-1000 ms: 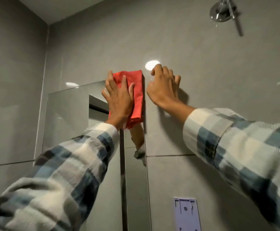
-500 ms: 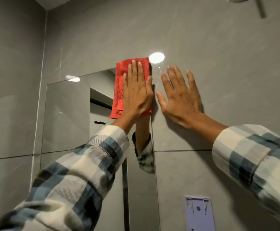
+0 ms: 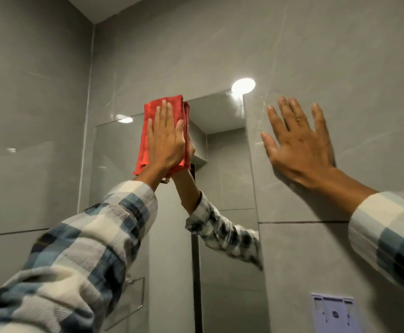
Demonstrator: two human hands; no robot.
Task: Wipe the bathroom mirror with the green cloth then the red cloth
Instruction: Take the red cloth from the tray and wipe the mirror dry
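Head view gives me two hands, one cloth, one mirror. My left hand (image 3: pixel 166 140) lies flat, fingers straight and together, pressing the folded red cloth (image 3: pixel 148 131) against the top edge of the rectangular, frameless mirror (image 3: pixel 114 164); the cloth looks soft and ribbed. My right hand (image 3: pixel 297 145) is spread open, empty, palm on the glossy grey wall tile (image 3: pixel 340 68) just right of the glass. Both sleeves are plaid flannel.

The folded red cloth (image 3: pixel 163 134) lies flat against the upper left part of the frameless wall mirror (image 3: pixel 222 164), its top edge reaching just above the glass.
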